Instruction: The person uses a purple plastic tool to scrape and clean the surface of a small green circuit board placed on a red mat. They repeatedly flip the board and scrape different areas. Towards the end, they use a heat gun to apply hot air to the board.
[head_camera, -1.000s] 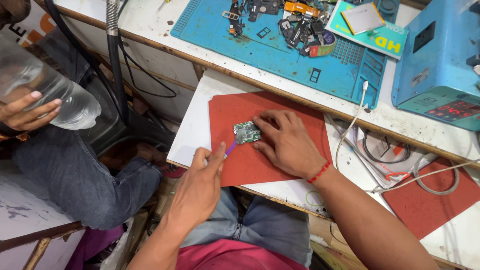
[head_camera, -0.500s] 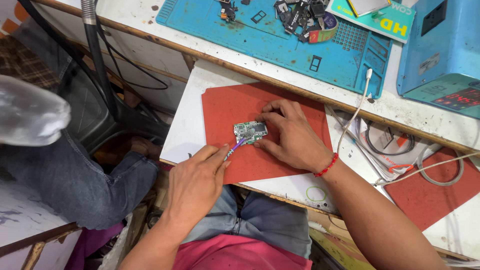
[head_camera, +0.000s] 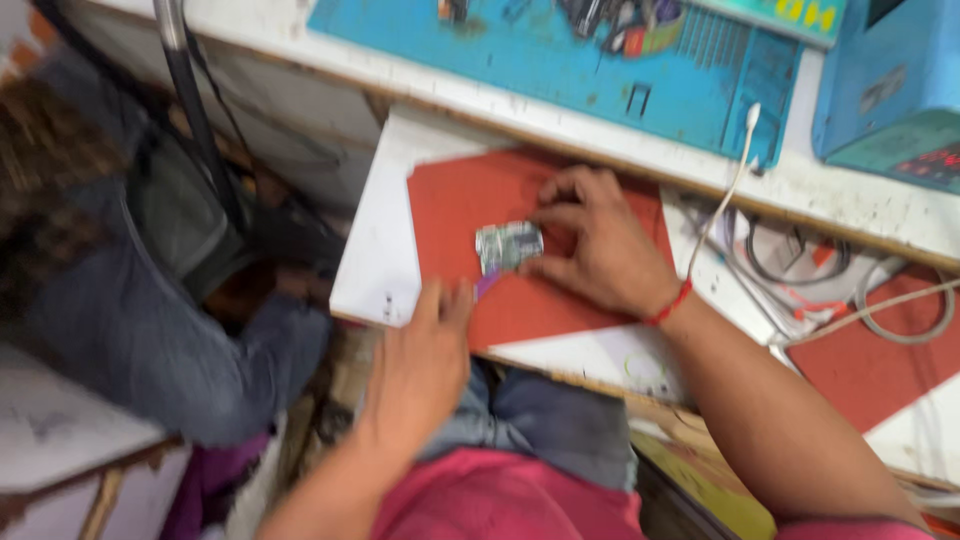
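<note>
A small green circuit board (head_camera: 508, 245) lies on a red mat (head_camera: 470, 200) on a white work board. My right hand (head_camera: 590, 240) rests on the mat with its fingers pressed against the circuit board's right side, holding it in place. My left hand (head_camera: 420, 365) is just below the board and grips a thin purple-tipped tool (head_camera: 487, 285), whose tip points up at the board's lower edge. The picture is blurred by motion.
A blue work mat (head_camera: 560, 70) with small parts lies at the back of the bench. A blue box-shaped instrument (head_camera: 890, 90) stands at the right. White and grey cables (head_camera: 800, 270) coil right of my hand. Another person in grey trousers (head_camera: 150, 330) sits at the left.
The view has shifted and blurred. The other person's hand with a clear plastic bottle has left the view. My left hand stays at the board's lower edge with the tool.
</note>
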